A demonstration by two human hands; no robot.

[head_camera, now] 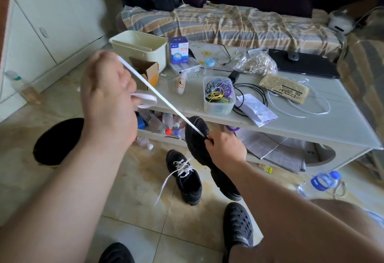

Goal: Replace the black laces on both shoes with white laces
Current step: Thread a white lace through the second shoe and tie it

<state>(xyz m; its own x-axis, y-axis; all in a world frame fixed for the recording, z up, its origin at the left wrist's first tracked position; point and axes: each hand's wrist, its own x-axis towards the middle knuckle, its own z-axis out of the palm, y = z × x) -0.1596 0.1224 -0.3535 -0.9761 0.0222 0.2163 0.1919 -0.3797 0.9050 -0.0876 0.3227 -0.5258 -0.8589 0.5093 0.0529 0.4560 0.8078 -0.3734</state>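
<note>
Tiled floor [133,210], cluttered low table [342,121], striped sofa [228,24]; left hand [108,96] pinches taut white lace [158,98], right hand [225,148] grips black shoe [195,138].

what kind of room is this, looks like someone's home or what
Most likely a lived-in living room at home: a sofa under a striped cover, a low white coffee table cluttered with a laptop, cables and boxes, and a tiled floor with a relaced shoe on it.
</note>
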